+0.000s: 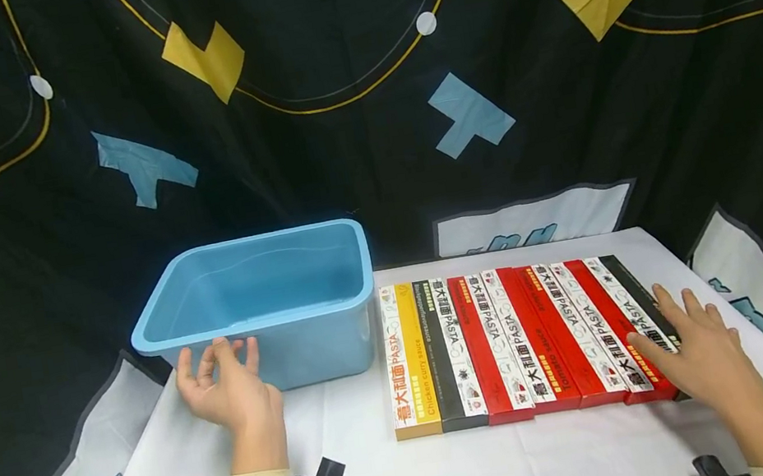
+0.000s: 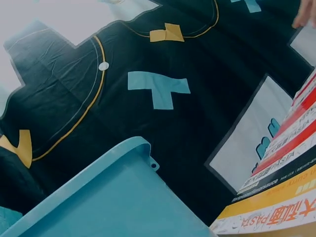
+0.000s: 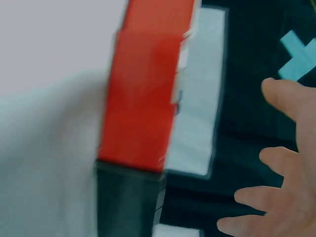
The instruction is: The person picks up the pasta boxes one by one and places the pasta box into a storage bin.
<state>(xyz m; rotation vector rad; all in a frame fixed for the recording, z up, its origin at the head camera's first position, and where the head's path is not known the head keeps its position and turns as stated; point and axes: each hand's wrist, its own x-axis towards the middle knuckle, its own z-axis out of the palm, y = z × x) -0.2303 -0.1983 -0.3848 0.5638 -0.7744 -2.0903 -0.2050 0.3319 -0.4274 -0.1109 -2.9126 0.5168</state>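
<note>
My left hand (image 1: 238, 398) is at the front of a blue plastic bin (image 1: 316, 344), its raised, slightly bent fingertips right at the rim. In the left wrist view the bin's corner fills the bottom, and the hand is out of sight. My right hand (image 1: 707, 353) spreads its fingers over the right end of a row of pasta boxes, overlapping the end black box (image 1: 628, 284). The row runs from a yellow chicken curry box (image 1: 417, 349) through a black box (image 1: 443, 361) to several red boxes (image 1: 555, 352). In the right wrist view the spread fingers (image 3: 284, 200) hold nothing.
The bin and boxes stand on a white-covered table (image 1: 537, 463), the bin to the left of the row. A black cloth (image 1: 354, 159) with yellow and blue tape pieces hangs behind. White printed patches (image 1: 536, 218) show along the table's edges.
</note>
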